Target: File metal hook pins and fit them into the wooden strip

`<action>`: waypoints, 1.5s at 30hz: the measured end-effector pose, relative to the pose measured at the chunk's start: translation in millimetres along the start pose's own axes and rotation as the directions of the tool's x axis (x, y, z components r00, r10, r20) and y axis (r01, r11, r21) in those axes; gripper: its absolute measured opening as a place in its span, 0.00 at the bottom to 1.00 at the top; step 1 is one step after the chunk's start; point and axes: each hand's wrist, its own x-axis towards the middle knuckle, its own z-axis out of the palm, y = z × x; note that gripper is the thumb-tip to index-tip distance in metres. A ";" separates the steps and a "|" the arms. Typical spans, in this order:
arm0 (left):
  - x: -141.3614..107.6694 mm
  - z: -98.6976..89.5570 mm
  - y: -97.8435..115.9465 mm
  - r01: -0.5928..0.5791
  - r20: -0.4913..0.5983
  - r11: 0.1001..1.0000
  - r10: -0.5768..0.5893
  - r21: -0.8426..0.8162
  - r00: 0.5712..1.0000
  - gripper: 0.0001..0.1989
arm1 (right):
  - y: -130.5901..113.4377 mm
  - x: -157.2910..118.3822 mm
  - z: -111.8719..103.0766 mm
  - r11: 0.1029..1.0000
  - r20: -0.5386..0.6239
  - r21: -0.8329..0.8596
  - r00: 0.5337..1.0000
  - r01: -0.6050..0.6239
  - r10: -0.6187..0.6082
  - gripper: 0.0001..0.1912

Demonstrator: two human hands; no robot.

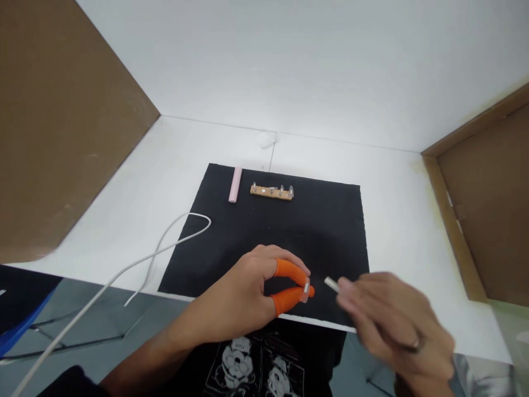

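Near the front edge of the black mat (322,220), my left hand (252,292) pinches a small clear piece (305,290) between thumb and forefinger, both in orange finger covers. My right hand (392,320), blurred and wearing a ring, holds a thin pale stick (331,284) whose tip points toward the clear piece, apart from it. Farther back on the mat lies a wooden strip (260,191) bearing several small clear pieces. Left of the strip is a pink tube-like object (235,184).
A white cable (140,260) loops over the left of the white table (392,242) and the mat's left edge. Brown panels (74,127) stand at both sides. Behind the mat lies a small whitish translucent item (266,139).
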 end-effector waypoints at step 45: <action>-2.6 1.0 -2.9 -0.026 0.010 1.000 0.026 0.015 1.000 0.05 | -12.0 -5.9 -1.1 1.000 0.052 -0.004 0.999 0.009 -0.009 0.07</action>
